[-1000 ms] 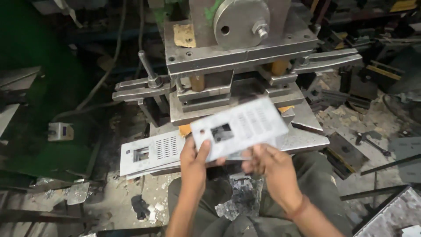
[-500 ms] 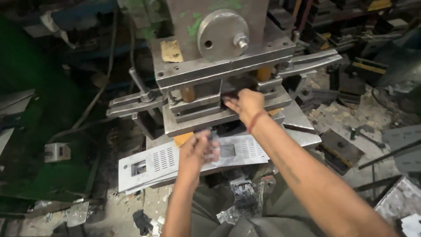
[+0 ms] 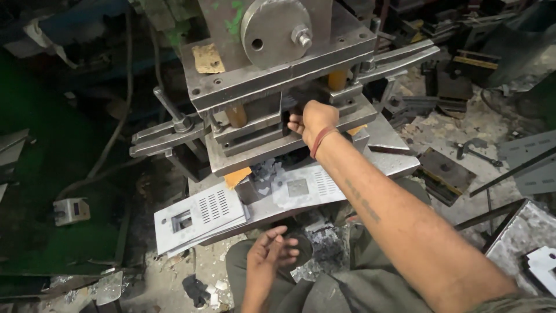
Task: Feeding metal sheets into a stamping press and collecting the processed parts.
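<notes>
Since a moment ago, my left hand (image 3: 272, 252) has dropped off the sheet to my lap, open and holding nothing. My right hand (image 3: 310, 119) has gone deeper into the press (image 3: 278, 69) gap, fingers curled on something inside; I cannot tell what. One sheet (image 3: 301, 186) lies flat on the press bed's front edge, ready to slide in. More sheets (image 3: 200, 215) wait at its left corner.

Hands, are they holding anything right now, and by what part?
The left hand is open and empty above the lap. The right hand reaches into the press gap; its fingertips are hidden, so a hold there cannot be told.
</notes>
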